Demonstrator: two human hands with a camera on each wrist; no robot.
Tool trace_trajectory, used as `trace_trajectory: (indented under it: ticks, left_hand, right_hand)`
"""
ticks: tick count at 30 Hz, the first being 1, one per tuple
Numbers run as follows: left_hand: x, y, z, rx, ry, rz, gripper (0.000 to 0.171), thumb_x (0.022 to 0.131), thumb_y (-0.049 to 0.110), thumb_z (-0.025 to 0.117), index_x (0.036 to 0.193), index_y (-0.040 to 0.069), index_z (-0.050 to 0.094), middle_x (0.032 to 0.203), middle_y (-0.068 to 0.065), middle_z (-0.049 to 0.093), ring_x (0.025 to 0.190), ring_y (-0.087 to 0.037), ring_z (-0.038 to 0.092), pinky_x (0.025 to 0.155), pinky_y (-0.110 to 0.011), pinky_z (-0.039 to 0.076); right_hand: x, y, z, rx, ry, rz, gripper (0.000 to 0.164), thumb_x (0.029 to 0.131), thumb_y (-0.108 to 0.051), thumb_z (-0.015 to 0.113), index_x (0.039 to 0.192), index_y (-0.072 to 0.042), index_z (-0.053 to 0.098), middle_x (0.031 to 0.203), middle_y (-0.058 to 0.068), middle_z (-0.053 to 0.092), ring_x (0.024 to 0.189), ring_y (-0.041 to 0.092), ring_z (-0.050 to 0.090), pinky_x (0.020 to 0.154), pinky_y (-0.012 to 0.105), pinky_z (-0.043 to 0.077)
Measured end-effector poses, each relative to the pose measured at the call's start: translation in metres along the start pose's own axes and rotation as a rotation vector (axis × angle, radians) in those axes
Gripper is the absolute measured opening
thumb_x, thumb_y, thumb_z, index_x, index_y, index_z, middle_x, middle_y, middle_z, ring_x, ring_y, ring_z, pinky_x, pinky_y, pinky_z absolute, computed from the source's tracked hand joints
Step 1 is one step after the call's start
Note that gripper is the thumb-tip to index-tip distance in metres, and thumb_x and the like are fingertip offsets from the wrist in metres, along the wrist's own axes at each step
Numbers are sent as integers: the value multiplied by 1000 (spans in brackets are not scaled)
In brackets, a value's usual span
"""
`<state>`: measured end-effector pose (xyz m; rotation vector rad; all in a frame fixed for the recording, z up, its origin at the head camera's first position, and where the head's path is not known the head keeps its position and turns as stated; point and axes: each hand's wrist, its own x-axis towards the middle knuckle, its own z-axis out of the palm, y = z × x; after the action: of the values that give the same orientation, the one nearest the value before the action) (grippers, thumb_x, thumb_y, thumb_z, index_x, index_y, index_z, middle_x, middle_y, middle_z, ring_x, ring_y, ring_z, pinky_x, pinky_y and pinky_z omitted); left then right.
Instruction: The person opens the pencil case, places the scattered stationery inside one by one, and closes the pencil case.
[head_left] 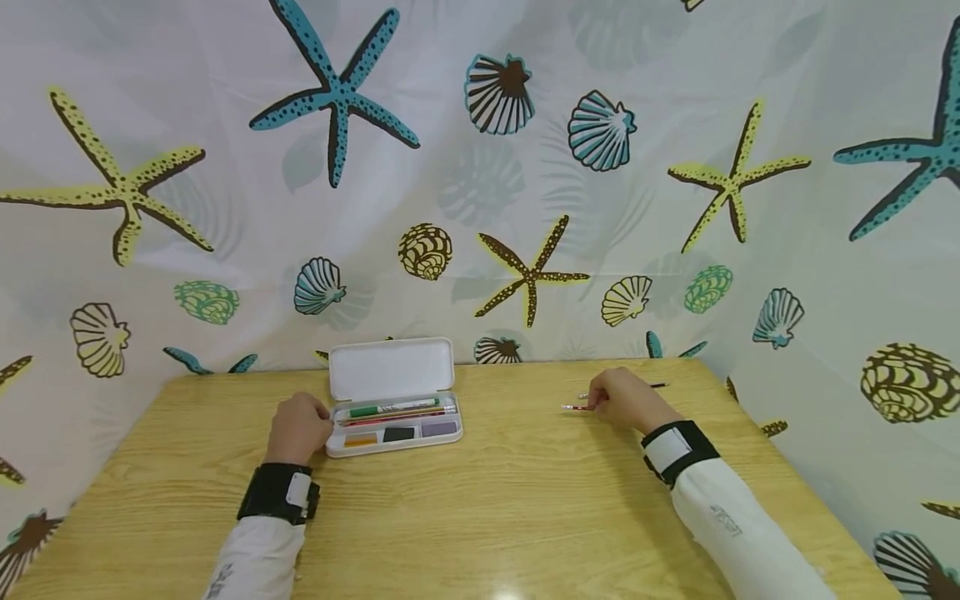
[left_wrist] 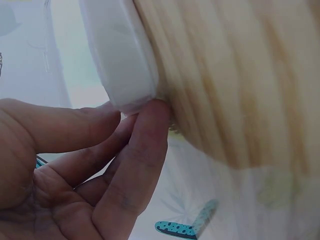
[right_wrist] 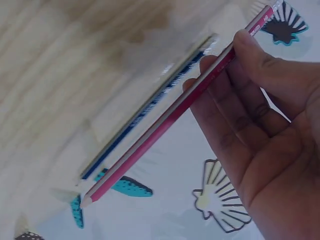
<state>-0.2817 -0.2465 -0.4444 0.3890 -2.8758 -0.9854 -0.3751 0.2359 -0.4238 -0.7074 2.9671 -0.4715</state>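
On the left, an opened white pencil case (head_left: 392, 369) lies with its lid folded back. My left hand (head_left: 296, 429) pinches its left end between thumb and finger; in the left wrist view the thumb (left_wrist: 75, 129) sits on the case's corner (left_wrist: 127, 65). Toward the right, my right hand (head_left: 628, 402) holds a red pencil (right_wrist: 150, 132) between thumb and fingertips. Beside that pencil, a dark blue pencil (right_wrist: 145, 110) lies on the table, apart from the hand's grip. In the head view the hand covers much of both pencils.
Inside the case are a green and white marker (head_left: 393, 407), pencils, an orange block (head_left: 360, 440), a black block (head_left: 398, 434) and a lavender block (head_left: 438, 428). The wooden table (head_left: 487, 500) meets a shell-patterned cloth (head_left: 450, 183) at the back and right.
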Motion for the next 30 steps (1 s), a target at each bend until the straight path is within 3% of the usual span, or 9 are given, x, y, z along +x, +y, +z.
trace_trajectory:
  ticks: [14, 24, 30]
  left_hand:
    - [0, 1, -2, -3, -2, 2, 15, 88, 0, 66, 96, -12, 70, 85, -21, 67, 73, -32, 61, 60, -36, 49]
    - [1, -2, 0, -4, -3, 5, 15, 88, 0, 66, 96, -12, 70, 86, -22, 67, 74, -32, 61, 62, -37, 50]
    - [2, -2, 0, 3, 0, 5, 15, 88, 0, 65, 96, -12, 70, 85, -21, 67, 73, -32, 61, 60, -36, 49]
  right_hand:
    - [8, -61, -17, -54, 45, -78, 14, 92, 1, 73, 86, -12, 74, 82, 1, 66, 75, 15, 59, 71, 36, 52]
    - [19, -110, -10, -95, 138, -214, 7, 92, -3, 75, 92, -10, 75, 87, 0, 65, 79, 15, 62, 74, 33, 53]
    - [32, -143, -6, -101, 175, -241, 5, 94, -5, 73, 97, -7, 77, 90, 2, 67, 84, 17, 64, 77, 35, 54]
